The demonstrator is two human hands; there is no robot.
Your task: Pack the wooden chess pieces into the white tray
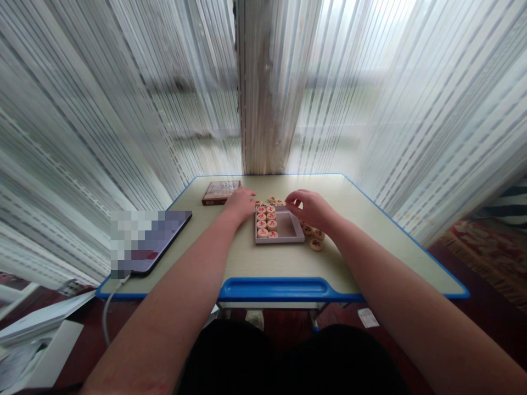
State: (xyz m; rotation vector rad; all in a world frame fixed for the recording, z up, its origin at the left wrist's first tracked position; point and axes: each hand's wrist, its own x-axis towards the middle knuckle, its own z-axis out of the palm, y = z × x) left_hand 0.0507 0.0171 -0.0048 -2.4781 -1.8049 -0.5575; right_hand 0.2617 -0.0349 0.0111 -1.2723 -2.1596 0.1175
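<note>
On a table (247, 263), an open box (286, 240) faces up, its long axis unclear. Red-lettered pieces (262, 224) line its left side in two front-to-back columns; its right side is unfilled, and loose pieces (316, 244) lie behind and right of it. Left hand (241, 203) by its rear left corner, right hand (312, 207) by its rear right: I can't tell what either grips.

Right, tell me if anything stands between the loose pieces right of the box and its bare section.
The box's right wall separates the loose pieces from the bare section; the right hand is near its far right corner. No other obstacle shows.
</note>
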